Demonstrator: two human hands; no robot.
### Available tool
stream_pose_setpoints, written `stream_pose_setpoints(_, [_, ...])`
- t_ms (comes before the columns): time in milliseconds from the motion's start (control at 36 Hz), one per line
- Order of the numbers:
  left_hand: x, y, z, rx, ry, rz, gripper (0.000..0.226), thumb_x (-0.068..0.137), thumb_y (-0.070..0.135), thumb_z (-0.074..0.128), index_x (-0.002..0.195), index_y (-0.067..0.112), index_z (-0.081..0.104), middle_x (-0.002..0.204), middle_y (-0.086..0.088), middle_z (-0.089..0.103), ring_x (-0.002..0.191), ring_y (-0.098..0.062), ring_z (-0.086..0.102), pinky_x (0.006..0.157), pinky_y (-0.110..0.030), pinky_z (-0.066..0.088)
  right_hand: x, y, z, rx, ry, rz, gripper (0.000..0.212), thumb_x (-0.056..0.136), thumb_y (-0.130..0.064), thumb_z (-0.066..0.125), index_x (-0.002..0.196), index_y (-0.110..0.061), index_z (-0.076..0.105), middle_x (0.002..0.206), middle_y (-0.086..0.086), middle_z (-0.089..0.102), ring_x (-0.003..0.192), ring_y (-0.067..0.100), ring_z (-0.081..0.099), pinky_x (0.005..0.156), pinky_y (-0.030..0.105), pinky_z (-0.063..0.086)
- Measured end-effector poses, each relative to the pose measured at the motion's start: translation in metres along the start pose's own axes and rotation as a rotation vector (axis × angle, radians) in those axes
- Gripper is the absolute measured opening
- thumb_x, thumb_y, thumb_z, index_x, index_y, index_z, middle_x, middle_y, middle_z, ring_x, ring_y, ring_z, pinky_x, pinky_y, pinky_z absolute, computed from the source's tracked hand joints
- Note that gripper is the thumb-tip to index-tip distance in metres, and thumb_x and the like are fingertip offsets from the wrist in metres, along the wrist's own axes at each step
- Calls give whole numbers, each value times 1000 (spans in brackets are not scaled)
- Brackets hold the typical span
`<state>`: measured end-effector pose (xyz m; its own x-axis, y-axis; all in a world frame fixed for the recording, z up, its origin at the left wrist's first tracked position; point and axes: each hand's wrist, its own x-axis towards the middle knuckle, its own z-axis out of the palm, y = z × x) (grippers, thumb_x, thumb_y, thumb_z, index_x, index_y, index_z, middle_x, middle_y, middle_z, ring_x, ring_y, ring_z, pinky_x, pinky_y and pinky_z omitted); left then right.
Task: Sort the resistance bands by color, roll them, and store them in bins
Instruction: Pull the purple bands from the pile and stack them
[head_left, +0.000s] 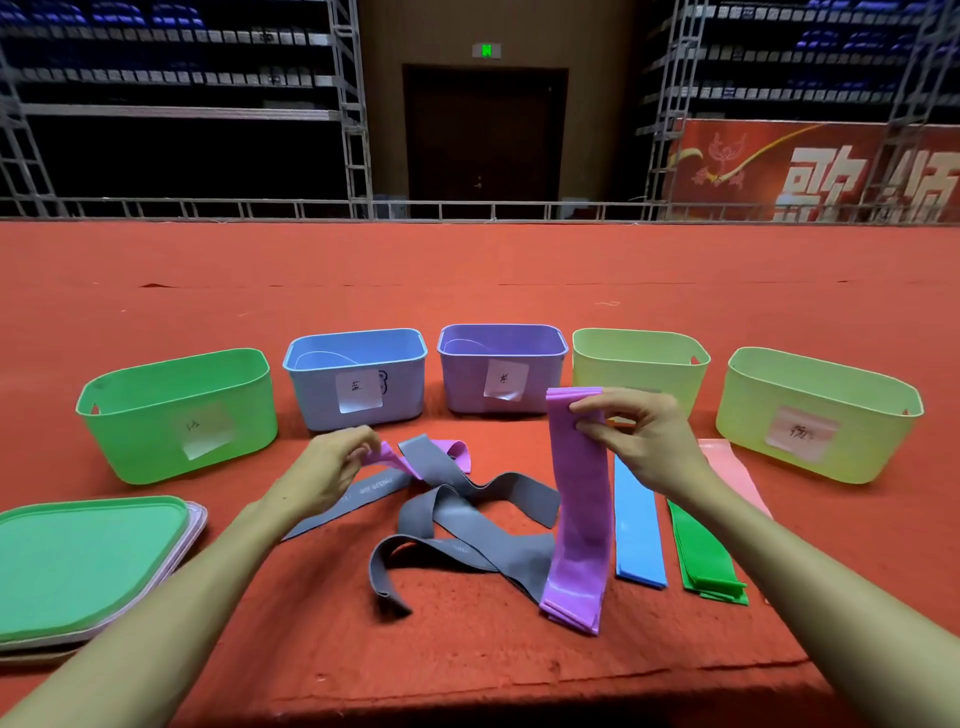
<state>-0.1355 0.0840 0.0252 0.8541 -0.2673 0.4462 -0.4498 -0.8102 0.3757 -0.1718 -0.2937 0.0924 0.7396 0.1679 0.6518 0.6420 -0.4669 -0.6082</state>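
My right hand (641, 441) pinches the top of a stack of purple bands (579, 514), lifted upright with its lower end on the red carpet. My left hand (332, 462) grips the end of another purple band (452, 449) that is tangled under several grey bands (467, 525) in the middle. Flat blue bands (638, 525), green bands (706, 561) and pink bands (735, 475) lie to the right. Behind them stand a green bin (176, 415), a blue bin (356, 379), a purple bin (501, 364) and two yellow-green bins (641, 364) (815, 410).
A stack of bin lids (88, 566), green on top, lies at the left front. The carpeted platform's front edge runs below my forearms. Metal railing and scaffolding stand far behind the bins.
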Motion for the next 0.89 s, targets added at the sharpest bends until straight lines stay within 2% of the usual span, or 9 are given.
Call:
stream_pose_setpoints(83, [12, 11, -9, -17, 41, 1, 18, 90, 0, 54, 94, 15, 64, 82, 6, 64, 70, -18, 57, 71, -30, 48, 2, -4, -1, 7, 3, -6, 45, 75, 1, 76, 86, -42, 70, 84, -26, 70, 82, 11, 68, 78, 38, 56])
stream_pose_setpoints(194, [26, 24, -19, -41, 57, -7, 30, 79, -2, 69, 99, 20, 63, 86, 2, 66, 74, -21, 60, 73, -31, 51, 6, -10, -2, 26, 1, -20, 43, 75, 3, 75, 86, -39, 70, 83, -26, 70, 78, 7, 66, 74, 37, 55])
stream_pose_setpoints(333, [46, 44, -31, -111, 184, -21, 61, 76, -11, 61, 88, 48, 55, 85, 21, 64, 78, -14, 61, 73, -14, 45, 15, -16, 2, 67, 13, -58, 42, 74, 4, 75, 86, -37, 71, 81, 1, 73, 74, 32, 63, 68, 46, 53])
stream_pose_setpoints(417, [58, 58, -40, -184, 239, -18, 70, 81, -9, 58, 89, 60, 57, 92, 38, 61, 83, 2, 61, 77, -8, 45, 20, -20, 2, 73, 30, -75, 47, 74, 2, 75, 85, -43, 70, 79, -5, 72, 74, 27, 65, 69, 45, 54])
stream_pose_setpoints(472, [63, 69, -46, -222, 247, 5, 60, 85, -7, 59, 92, 52, 59, 93, 40, 61, 85, 8, 60, 80, -9, 47, 23, -24, 1, 72, 32, -85, 46, 74, 2, 75, 86, -42, 71, 80, -11, 72, 76, 18, 66, 71, 42, 56])
stream_pose_setpoints(583, [75, 85, -57, -295, 306, 52, 53, 85, -8, 60, 101, 42, 59, 97, 36, 63, 91, 3, 62, 89, -20, 50, 28, -32, 1, 76, 31, -101, 46, 75, 2, 74, 87, -41, 70, 82, -15, 71, 78, 8, 64, 73, 31, 56])
stream_pose_setpoints(694, [84, 104, -64, -457, 368, 29, 46, 85, -12, 57, 91, 34, 59, 81, 28, 67, 78, 6, 62, 76, -12, 49, 32, -39, 0, 87, 18, -101, 45, 76, 4, 73, 87, -40, 69, 83, -26, 68, 79, 1, 63, 74, 23, 53])
stream_pose_setpoints(806, [87, 125, -70, -637, 380, -6, 33, 87, -6, 59, 88, 27, 58, 72, 11, 70, 66, -4, 58, 65, -17, 48, 37, -46, 0, 120, 14, -129, 40, 76, 5, 72, 89, -33, 71, 82, -16, 70, 80, 4, 63, 74, 21, 52])
stream_pose_setpoints(889, [84, 141, -72, -773, 301, 10, 24, 88, -4, 62, 91, 20, 59, 78, -3, 71, 72, -11, 63, 78, -28, 53, 40, -52, 3, 166, 0, -145, 33, 77, 4, 72, 90, -26, 73, 82, -12, 70, 79, 3, 63, 75, 22, 51])
